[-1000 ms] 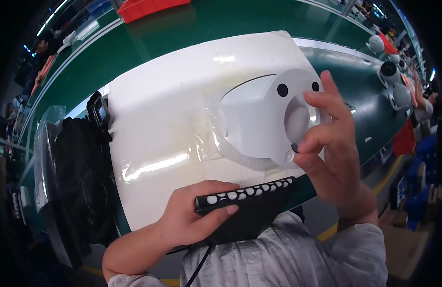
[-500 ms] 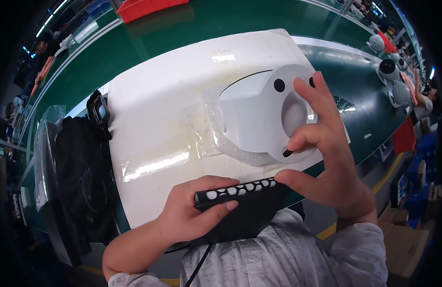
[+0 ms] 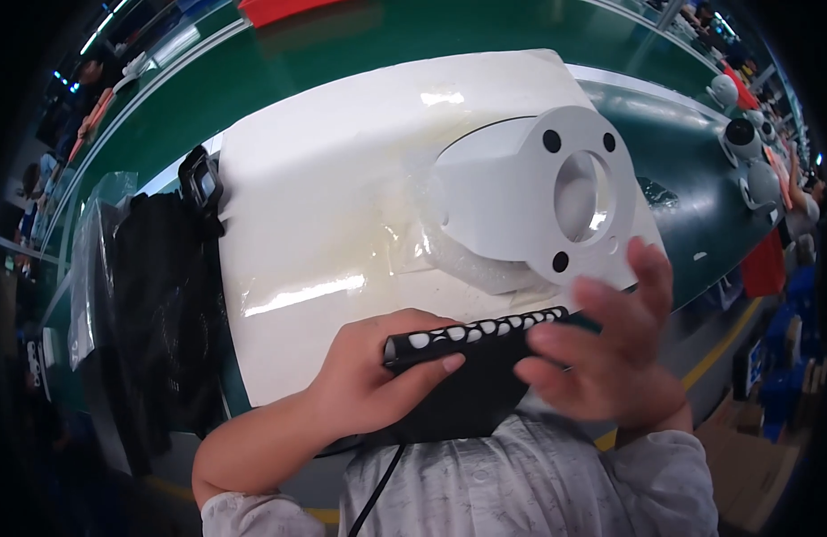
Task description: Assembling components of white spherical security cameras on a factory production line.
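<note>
My left hand grips a black sheet with a band of white round spots along its upper edge, thumb on the near side. My right hand is blurred by motion, beside the sheet's right end. Its fingers look apart and I see nothing between them. Beyond both hands lies a smooth white plastic base with a round opening in its ring-shaped end. Three black round pads sit on that ring. Neither hand touches the base.
Under the base is a white board with shiny tape on the green table. At left are a black bag, a clear plastic bag and a black device. White rounded units stand at far right; a red bin is at the back.
My right hand has come away from the ring of the white base and moved down towards the sheet's right end. My left hand keeps its grip. The view has shifted slightly.
</note>
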Motion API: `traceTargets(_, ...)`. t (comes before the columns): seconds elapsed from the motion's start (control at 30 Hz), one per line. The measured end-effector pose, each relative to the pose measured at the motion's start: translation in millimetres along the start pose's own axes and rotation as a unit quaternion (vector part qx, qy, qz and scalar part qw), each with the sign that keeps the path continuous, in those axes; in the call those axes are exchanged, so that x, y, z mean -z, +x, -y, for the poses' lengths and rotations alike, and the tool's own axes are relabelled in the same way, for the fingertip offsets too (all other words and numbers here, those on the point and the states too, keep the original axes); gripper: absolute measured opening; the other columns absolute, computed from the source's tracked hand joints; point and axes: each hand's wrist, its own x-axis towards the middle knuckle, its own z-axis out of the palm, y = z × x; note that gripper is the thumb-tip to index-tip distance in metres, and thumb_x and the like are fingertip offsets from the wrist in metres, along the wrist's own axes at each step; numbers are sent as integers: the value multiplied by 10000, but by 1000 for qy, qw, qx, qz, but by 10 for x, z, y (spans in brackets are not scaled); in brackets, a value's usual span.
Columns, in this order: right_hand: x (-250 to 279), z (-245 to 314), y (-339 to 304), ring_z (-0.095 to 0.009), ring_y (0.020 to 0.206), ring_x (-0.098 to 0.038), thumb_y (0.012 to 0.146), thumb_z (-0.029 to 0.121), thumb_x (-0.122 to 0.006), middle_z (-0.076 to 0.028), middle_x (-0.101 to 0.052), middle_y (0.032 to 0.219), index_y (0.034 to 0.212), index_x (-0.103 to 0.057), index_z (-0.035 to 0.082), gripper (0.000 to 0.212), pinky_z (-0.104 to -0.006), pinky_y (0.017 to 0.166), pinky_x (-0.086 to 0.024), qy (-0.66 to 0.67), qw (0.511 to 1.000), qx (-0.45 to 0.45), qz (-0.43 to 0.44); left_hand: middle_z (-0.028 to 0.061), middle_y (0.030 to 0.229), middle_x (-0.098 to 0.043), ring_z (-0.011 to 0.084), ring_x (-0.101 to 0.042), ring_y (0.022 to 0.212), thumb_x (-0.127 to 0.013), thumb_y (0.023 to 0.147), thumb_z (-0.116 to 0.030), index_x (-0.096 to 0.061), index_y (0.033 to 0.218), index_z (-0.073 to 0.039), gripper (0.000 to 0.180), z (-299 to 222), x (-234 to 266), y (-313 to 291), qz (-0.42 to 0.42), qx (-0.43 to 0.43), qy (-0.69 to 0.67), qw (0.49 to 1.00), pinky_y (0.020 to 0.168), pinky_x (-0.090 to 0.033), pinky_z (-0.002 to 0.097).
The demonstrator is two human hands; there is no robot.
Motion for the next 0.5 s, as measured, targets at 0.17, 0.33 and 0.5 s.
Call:
traceTargets(0.17,-115,171,132,-307,1195,-283,663,219,-676,2,-488,1077,807,-605,202,162,-443,1008,-138,-24,991,-25,127,81,804,-608,153,-586,690,-614,733,-57,-576,914,-24,188,-45,13,8,8,6,1,1000,614,-445,235)
traceTargets(0.33,-276,195,56,-209,1074,-472,698,129,-605,42,-558,1075,759,-596,154,67,-408,999,-128,21,1000,18,12,83,796,-605,177,-585,676,-612,713,-46,-579,898,-26,189,-17,-14,4,-2,-2,-1,1000,613,-450,253)
traceTargets(0.5,-46,-22,-89,-283,1172,-338,669,176,-663,-43,-530,1102,779,-592,131,138,-433,970,-220,25,999,-24,23,62,742,-600,106,-555,631,-631,746,-73,-589,879,-19,150,-8,-28,-4,-27,1,16,999,572,-436,218)
